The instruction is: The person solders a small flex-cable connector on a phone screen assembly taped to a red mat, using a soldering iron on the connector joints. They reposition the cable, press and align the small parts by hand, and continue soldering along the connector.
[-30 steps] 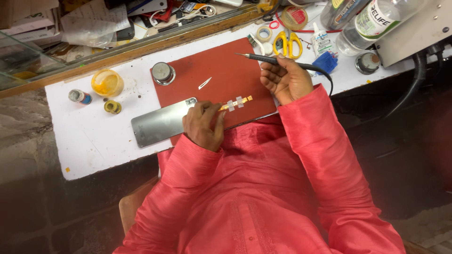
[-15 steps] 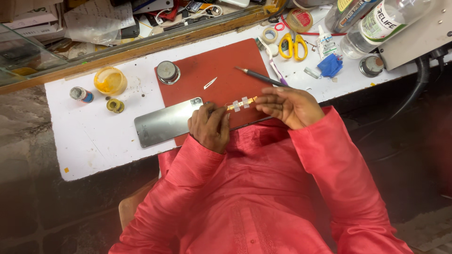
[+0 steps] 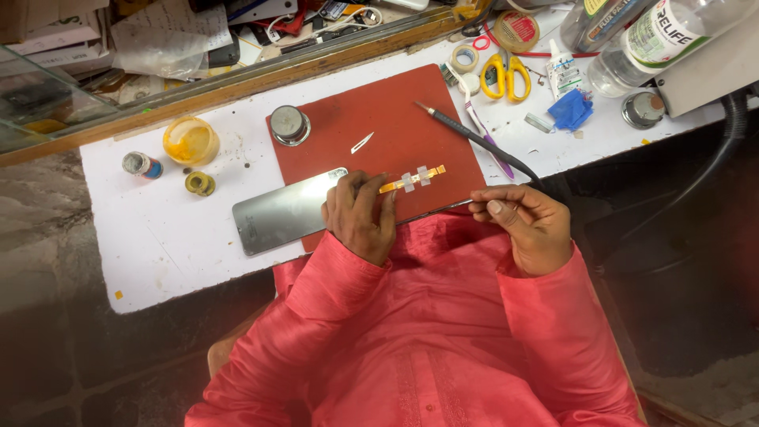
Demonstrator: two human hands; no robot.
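Observation:
My left hand point(image 3: 360, 217) rests on the right end of a silver flat plate point(image 3: 277, 217), which lies across the left edge of a red mat point(image 3: 379, 119). Its fingertips pinch one end of a thin orange strip point(image 3: 413, 180) with two pale tape pieces across it, lying on the mat. My right hand point(image 3: 526, 225) sits at the mat's near right corner with its fingers curled together and nothing visible in them. A dark pen-like tool point(image 3: 474, 138) with a cable lies on the mat's right side, away from both hands.
On the white table point(image 3: 158, 245) stand a round metal tin point(image 3: 289, 124), a yellow paste pot point(image 3: 190, 140), a small vial point(image 3: 141, 164), yellow scissors point(image 3: 506, 77), tape rolls point(image 3: 464, 57), a blue cloth point(image 3: 571, 109) and plastic bottles point(image 3: 656, 39). A small white sliver point(image 3: 362, 143) lies on the mat.
My right hand put the pen-like tool down on the mat, came near the strip, then drew back to the mat's near right corner. My left hand stayed on the plate and strip.

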